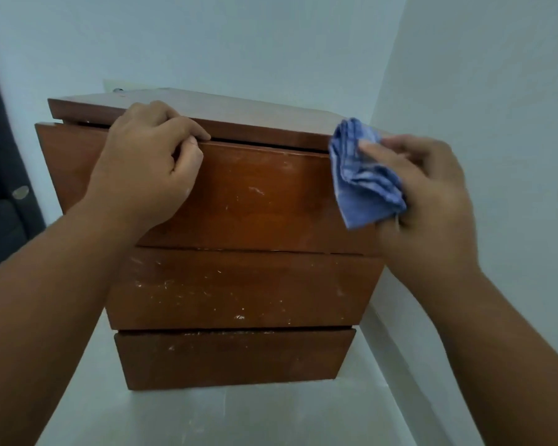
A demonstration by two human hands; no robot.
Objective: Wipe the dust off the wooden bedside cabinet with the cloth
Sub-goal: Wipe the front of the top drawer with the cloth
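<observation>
The wooden bedside cabinet (239,284) stands in front of me with three drawer fronts speckled with white dust. My left hand (149,162) curls its fingers over the top edge of the upper drawer (255,201), just under the cabinet's top board. My right hand (426,194) holds a bunched blue cloth (364,181) against the right end of that upper drawer front, at the cabinet's right corner.
The cabinet sits in a corner, with a pale wall (239,43) behind it and another close on the right (496,91). A dark piece of furniture (4,175) stands at the left. Light floor (239,420) lies in front.
</observation>
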